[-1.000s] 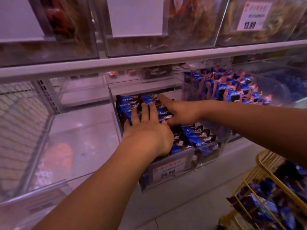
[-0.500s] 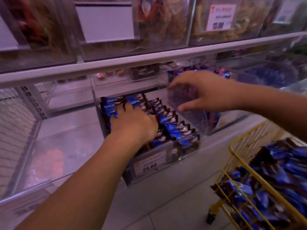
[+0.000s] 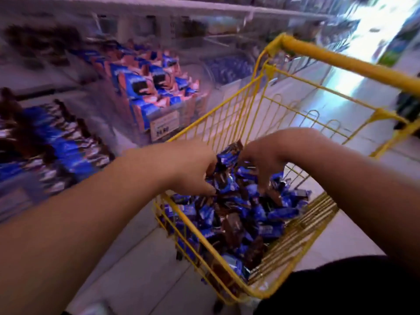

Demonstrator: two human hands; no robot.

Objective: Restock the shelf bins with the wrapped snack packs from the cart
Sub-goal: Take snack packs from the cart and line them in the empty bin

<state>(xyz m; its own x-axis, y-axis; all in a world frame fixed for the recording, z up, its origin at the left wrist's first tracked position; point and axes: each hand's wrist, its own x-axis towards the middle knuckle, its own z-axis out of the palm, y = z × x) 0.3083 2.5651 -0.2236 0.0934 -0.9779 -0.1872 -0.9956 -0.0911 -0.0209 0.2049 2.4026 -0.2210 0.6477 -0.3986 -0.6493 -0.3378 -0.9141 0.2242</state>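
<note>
A yellow wire cart (image 3: 268,103) fills the right half of the view, standing on the tiled floor (image 3: 141,267) beside the shelf (image 3: 75,92). Its basket holds a heap of blue and brown wrapped snack packs (image 3: 238,214). On the shelf at far left, a clear bin (image 3: 54,144) carries rows of the same packs, blurred; next to it a second bin (image 3: 156,94) holds blue and pink packs. Both hands reach into the heap. The left hand (image 3: 193,169) has its fingers curled down among the packs. The right hand (image 3: 263,162) has its fingers bent downward, tips on the packs. Whether either hand actually grips a pack I cannot tell.
</note>
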